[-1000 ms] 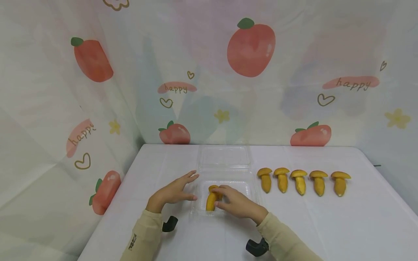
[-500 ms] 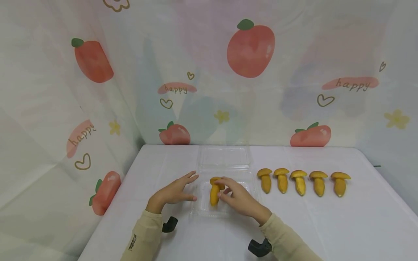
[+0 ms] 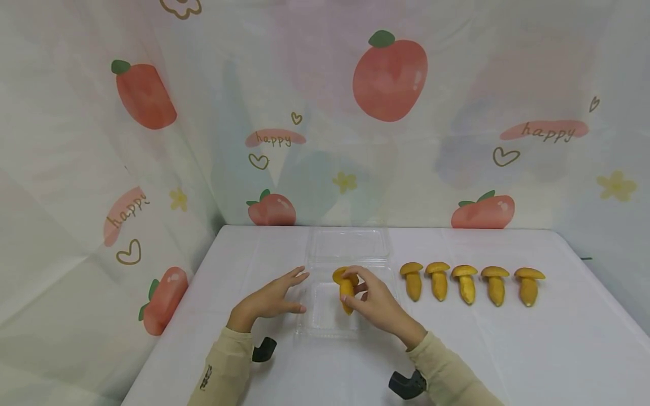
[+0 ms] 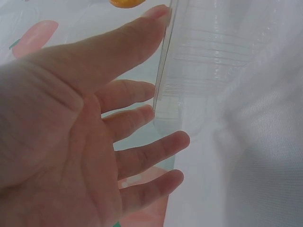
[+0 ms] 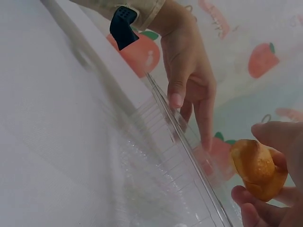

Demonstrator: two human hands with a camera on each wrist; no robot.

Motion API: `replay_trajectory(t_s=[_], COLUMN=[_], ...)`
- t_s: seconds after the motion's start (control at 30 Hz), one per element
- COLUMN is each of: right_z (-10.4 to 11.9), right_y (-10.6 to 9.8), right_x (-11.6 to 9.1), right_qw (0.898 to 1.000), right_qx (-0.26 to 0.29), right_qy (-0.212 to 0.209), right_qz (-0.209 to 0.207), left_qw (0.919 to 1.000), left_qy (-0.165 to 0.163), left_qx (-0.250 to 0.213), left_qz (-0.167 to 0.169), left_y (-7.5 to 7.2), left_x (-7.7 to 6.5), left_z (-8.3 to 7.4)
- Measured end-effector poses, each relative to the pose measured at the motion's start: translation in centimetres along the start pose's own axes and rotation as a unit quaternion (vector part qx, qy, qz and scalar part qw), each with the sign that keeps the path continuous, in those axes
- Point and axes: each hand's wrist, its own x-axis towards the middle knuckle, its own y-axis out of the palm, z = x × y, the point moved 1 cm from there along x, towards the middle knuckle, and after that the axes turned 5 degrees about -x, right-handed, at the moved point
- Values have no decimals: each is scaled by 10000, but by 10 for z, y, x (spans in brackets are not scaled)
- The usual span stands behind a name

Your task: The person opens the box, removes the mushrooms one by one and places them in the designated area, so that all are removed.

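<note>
My right hand (image 3: pixel 378 307) pinches a yellow-brown toy mushroom (image 3: pixel 347 290) between thumb and fingers, cap toward the back wall. It overlaps the clear plastic box (image 3: pixel 322 324) in the head view; the right wrist view shows the mushroom (image 5: pixel 259 170) above the rim. At the box's left side is my left hand (image 3: pixel 268 296), fingers spread and fairly straight. In the left wrist view its thumb tip lies right at the box wall (image 4: pixel 163 61), and the hand (image 4: pixel 94 118) holds nothing.
The box's lid (image 3: pixel 350 245) lies folded back toward the wall. Right of the box, several similar mushrooms (image 3: pixel 467 285) stand in a row, caps away from me. A white cloth covers the table (image 3: pixel 482 355); printed curtains (image 3: pixel 325 84) enclose the back and left.
My right hand has moved the mushroom rightward and farther from me, from the box's near-left part to over its middle. The left hand has stayed in place.
</note>
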Motion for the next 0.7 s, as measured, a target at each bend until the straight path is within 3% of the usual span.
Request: replay_trajectory(t_s=[0.4,0.7], right_z=[2,-1], right_y=[-5,-10], right_x=[-1,-4], right_qw=[9995,9993], right_qx=[167,355], right_qy=[152,-52], right_qz=[-214,-79], left_qw=[10000,9999], left_qy=[78,91], left_qx=[-1,-44], left_qz=[-30,-21], left_y=[0,0], left_x=[-1,0], left_z=[0,1])
